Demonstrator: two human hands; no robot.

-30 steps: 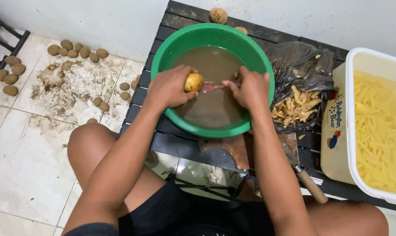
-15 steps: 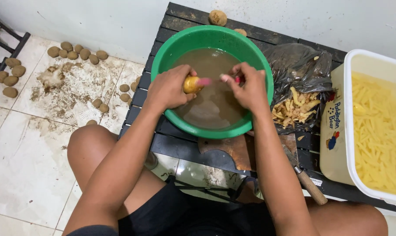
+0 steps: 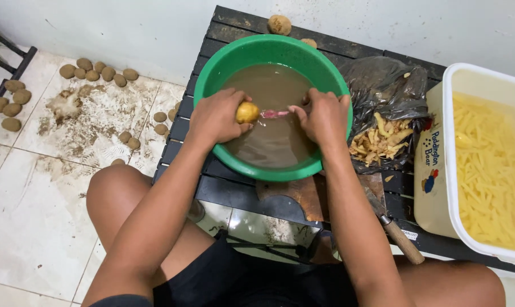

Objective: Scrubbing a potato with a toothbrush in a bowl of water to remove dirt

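Left hand [image 3: 215,119] grips a wet potato [image 3: 247,112], right hand [image 3: 324,116] pinches a pink peeler [image 3: 274,114] over a green basin [image 3: 212,85]; slippery potato could slip, nicking fingers.

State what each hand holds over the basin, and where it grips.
Left hand grips a potato around its left side. Right hand holds a pink peeler by its handle end, mostly hidden in the grip.

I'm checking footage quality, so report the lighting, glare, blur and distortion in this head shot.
Head view: soft, even light with no hard shadows; dull sheen on the murky water in the green basin and the black bag; left hand, potato, right hand and pink tool stay sharp, no motion blur; slight wide-angle stretching at the white tub.
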